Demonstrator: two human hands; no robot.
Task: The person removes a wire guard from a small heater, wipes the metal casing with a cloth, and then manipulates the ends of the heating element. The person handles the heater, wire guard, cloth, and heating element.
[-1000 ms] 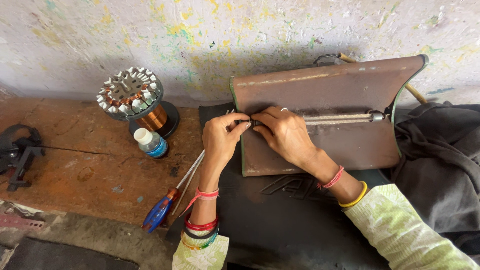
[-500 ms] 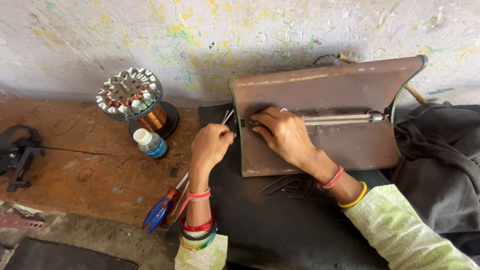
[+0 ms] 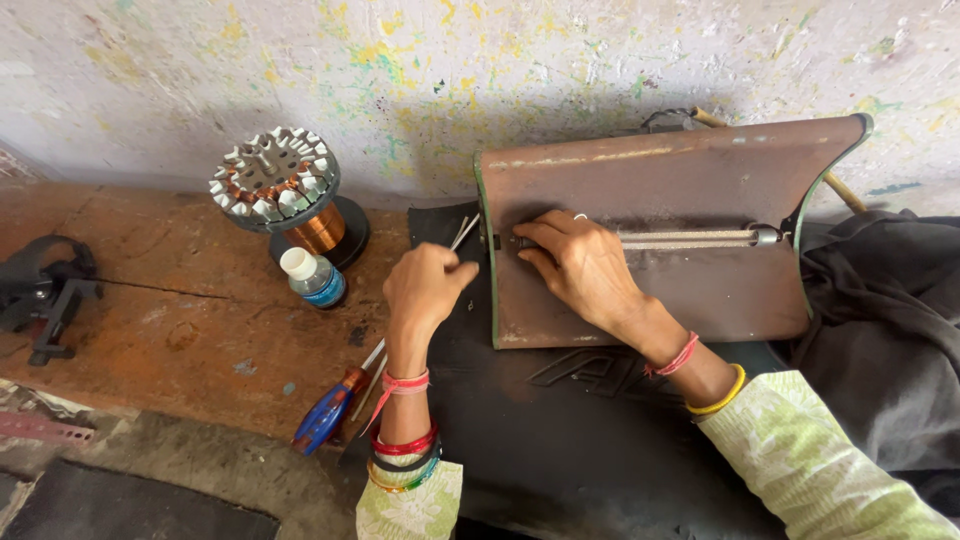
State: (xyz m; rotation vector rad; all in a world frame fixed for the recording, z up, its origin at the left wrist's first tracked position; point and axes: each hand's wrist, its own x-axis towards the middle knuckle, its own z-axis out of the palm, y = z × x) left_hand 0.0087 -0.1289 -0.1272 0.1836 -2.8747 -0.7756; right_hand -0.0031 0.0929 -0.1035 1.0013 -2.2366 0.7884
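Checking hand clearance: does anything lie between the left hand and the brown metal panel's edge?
Nothing visible does. The left hand hovers beside the curved brown metal panel, pinching thin wire near its green left edge; the right hand rests on it.

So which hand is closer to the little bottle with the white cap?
Left. The left hand is just right of the bottle, apart from it. The right hand rests farther right, on the brown metal panel.

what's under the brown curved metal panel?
The brown curved panel lies on a black mat, with dark cloth at its right edge. Whatever sits directly beneath is covered. The right hand rests on top.
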